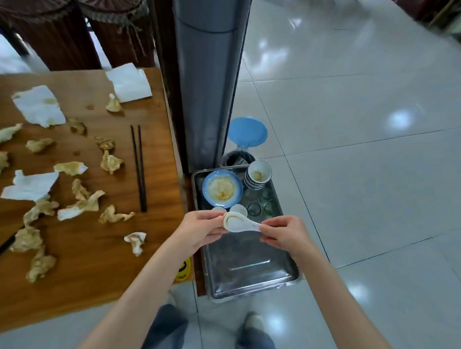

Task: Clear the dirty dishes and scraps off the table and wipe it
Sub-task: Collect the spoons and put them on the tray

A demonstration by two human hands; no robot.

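Over the steel tray (pixel 251 269), both hands hold white ceramic soup spoons (pixel 237 222) that look stacked. My left hand (pixel 200 229) grips the bowl end and my right hand (pixel 283 233) pinches the handle end. In the tray's far part sit a blue plate (pixel 222 188) with brown sauce, a stack of small bowls (pixel 257 175), clear glasses (pixel 261 203) and two small white cups (pixel 238 210). On the wooden table (pixel 94 256) at left lie several soiled crumpled napkins (pixel 111 162), white tissues (pixel 39 105) and a pair of dark chopsticks (pixel 138 168).
A grey pillar (pixel 208 76) rises behind the tray, with a blue-lidded bin (pixel 246 133) at its foot. Wicker chairs (pixel 56 36) stand beyond the table. Glossy tiled floor (pixel 369 140) stretches to the right. My legs and shoes show below.
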